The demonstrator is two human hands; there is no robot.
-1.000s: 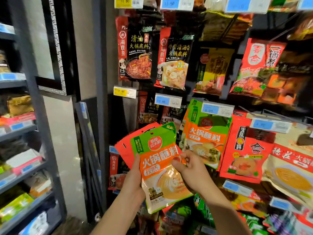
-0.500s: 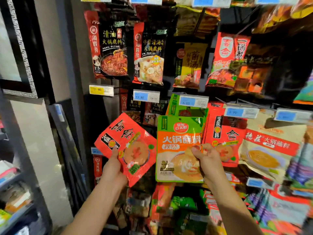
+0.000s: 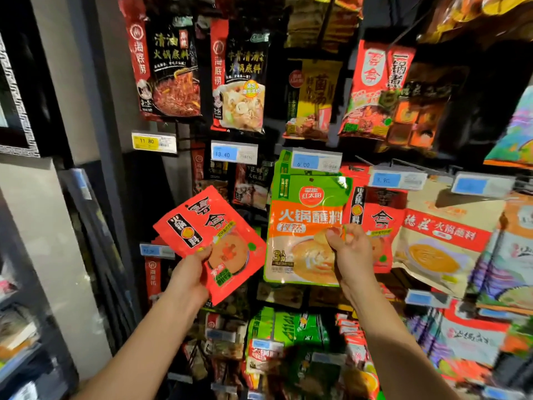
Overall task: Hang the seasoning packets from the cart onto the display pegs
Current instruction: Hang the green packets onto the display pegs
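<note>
Left hand (image 3: 189,272) grips tilted red packet (image 3: 202,226), down-left of 6.00 price tag (image 3: 315,161); my right hand (image 3: 349,249) pinches green packet (image 3: 300,223) just under that tag.

Left hand (image 3: 189,277) raised, gripping, right hand (image 3: 350,252) raised, seemingly pinching

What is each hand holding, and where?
Left hand grips the red packet by its lower-left edge; right hand pinches the green-and-orange packet at its right edge.

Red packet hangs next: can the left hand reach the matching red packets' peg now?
Probably not directly: the green packet and the right hand pinching it lie between the left hand, holding its red packet, and the hanging red packets.
</note>
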